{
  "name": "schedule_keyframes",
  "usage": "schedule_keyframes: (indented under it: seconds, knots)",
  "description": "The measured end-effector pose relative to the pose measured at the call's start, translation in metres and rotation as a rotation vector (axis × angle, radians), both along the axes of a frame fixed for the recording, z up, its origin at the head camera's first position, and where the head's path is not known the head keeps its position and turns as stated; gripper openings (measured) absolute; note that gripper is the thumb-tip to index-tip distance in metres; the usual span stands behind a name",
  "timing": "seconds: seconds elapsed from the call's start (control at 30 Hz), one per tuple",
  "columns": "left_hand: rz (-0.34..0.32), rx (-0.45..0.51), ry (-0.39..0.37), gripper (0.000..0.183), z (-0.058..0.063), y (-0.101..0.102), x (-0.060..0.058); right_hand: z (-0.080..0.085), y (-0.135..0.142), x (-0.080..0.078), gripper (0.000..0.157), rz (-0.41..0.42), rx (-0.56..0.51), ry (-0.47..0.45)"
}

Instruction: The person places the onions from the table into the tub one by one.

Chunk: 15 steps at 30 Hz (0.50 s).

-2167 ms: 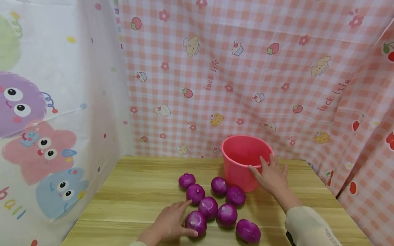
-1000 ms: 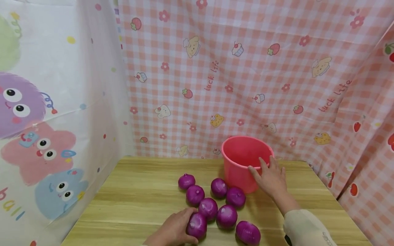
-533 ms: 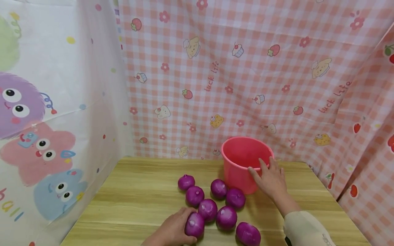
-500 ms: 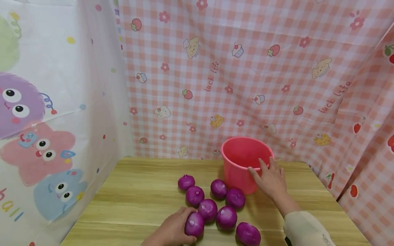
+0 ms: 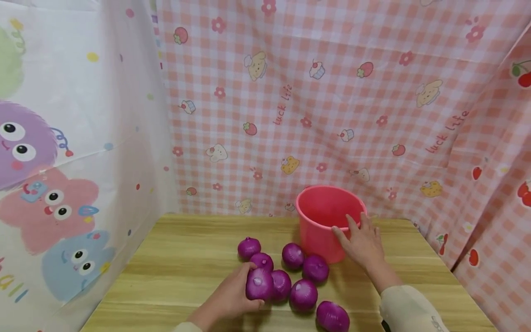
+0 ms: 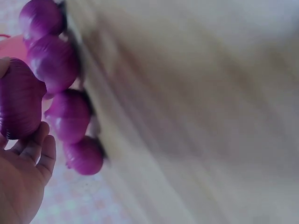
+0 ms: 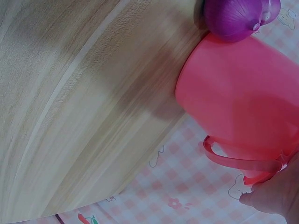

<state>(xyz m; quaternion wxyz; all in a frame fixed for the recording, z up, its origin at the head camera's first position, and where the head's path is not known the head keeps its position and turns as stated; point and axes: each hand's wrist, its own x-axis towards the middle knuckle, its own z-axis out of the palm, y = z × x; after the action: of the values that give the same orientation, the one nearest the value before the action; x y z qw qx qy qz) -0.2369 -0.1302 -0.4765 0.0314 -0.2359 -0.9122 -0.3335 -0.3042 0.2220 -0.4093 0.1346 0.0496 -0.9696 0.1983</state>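
Note:
My left hand (image 5: 229, 291) grips a purple onion (image 5: 259, 284), its fingers behind the bulb and its thumb along the near side. In the left wrist view the same onion (image 6: 19, 100) sits between thumb and fingers, higher than the others. More onions (image 5: 303, 295) lie loosely grouped on the wooden table, several of them close to the held one. Behind them stands a pink bucket (image 5: 320, 237), upright. My right hand (image 5: 366, 244) holds its right front rim, fingers spread over the edge. The bucket's bottom inside is hidden.
One onion (image 5: 333, 317) lies apart near the front, right of the group. Two others (image 5: 316, 269) rest close by the bucket's front left. A checked pink curtain (image 5: 232, 115) hangs behind the table (image 5: 186, 258), a white cartoon-print one (image 5: 137, 120) at the left.
My left hand has closed round the nearest onion, lifted it and moved it away from me, so that it now overlaps its neighbours. The right hand stays at the bucket's rim.

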Motion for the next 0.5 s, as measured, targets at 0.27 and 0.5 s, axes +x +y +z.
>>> schedule_keyframes:
  seconds: [0.27,0.5]
  knots:
    - [0.032,0.056,0.047,0.074,0.03,0.003,-0.029,0.0,0.0,0.001,0.082,-0.003,0.001,-0.002]
    - [0.079,0.084,0.055,0.072,0.066,0.015,-0.055,-0.002,0.001,0.0,0.081,0.0,-0.011,0.008]
